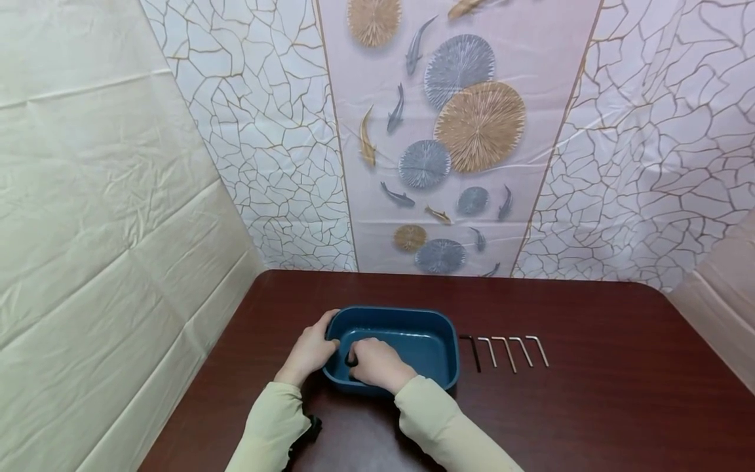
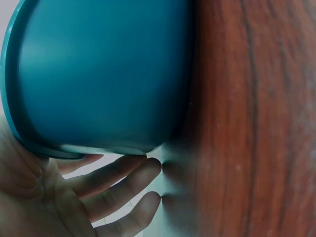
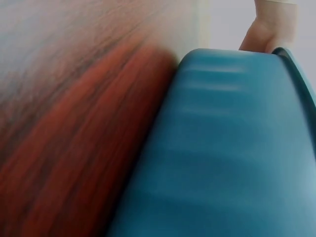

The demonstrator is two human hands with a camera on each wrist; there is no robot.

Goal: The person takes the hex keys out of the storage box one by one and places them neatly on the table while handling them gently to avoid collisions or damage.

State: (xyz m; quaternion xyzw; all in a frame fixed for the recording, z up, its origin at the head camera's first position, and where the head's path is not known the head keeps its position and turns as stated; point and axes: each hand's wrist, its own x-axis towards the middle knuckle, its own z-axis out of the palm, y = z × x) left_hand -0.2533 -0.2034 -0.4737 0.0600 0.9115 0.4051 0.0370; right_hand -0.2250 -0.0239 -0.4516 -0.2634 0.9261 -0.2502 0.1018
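Observation:
A blue rectangular basin (image 1: 433, 354) with rounded corners stands on the table. My left hand (image 1: 310, 352) grips its left end, thumb over the rim and the other fingers along the outside; the left wrist view shows those fingers (image 2: 121, 192) beside the wall. Inside the basin, toward its left part, my right hand (image 1: 377, 364) has its fingers curled round a small black object (image 1: 351, 361). Most of that object is hidden by the hand, so its kind cannot be told. In the right wrist view only the basin's outer wall (image 3: 222, 148) shows, not the right hand itself.
Right of the basin several L-shaped hex keys lie in a row, with a black hex key (image 1: 474, 354) nearest it and a copper-coloured hex key (image 1: 505, 354) in the middle. The dark red-brown table (image 1: 590, 406) meets a patterned cloth backdrop (image 1: 283, 164) at its far edge.

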